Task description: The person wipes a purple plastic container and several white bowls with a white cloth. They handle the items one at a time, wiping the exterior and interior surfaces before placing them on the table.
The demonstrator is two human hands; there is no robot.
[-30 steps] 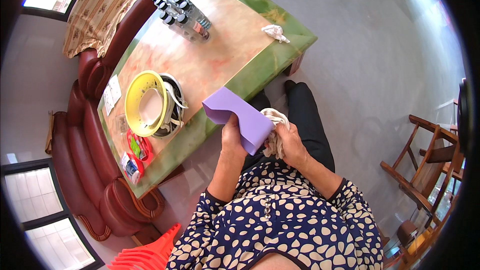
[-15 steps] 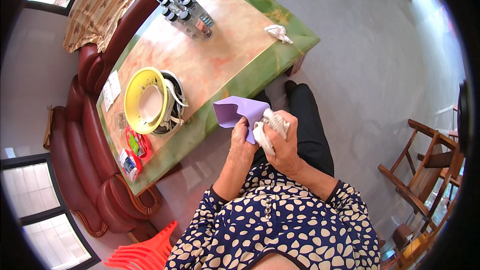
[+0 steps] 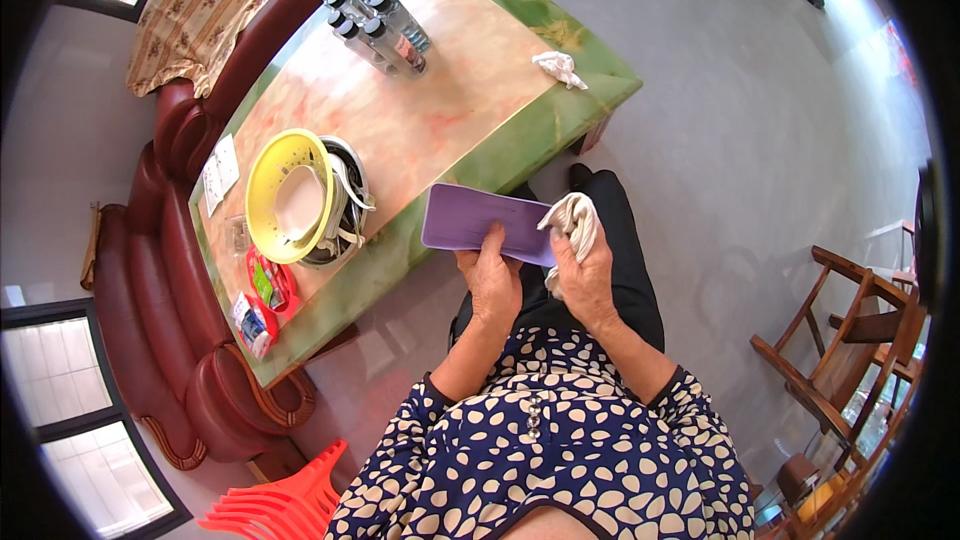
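Observation:
A purple plastic container (image 3: 470, 215) lies tilted between my hands above my lap, its shallow inside facing up. My left hand (image 3: 492, 280) grips its near edge, thumb over the inner face. Bunched in my right hand (image 3: 588, 280) is a whitish cloth (image 3: 574, 220), pressed against the container's right end. The right fingers are partly hidden behind cloth and container.
Ahead stands a marble-patterned table (image 3: 480, 120) with green borders. On it are a yellow basin (image 3: 262, 195) in a stack, several black-capped bottles (image 3: 385, 30), a crumpled tissue (image 3: 560, 68) and red packages (image 3: 255, 325). Red stools (image 3: 290, 500) and a wooden chair (image 3: 845, 340) stand nearby.
The purple container has been turned, so its broad inner face now shows instead of its side profile. The cloth hand has shifted slightly right, and my left thumb now rests over the inside.

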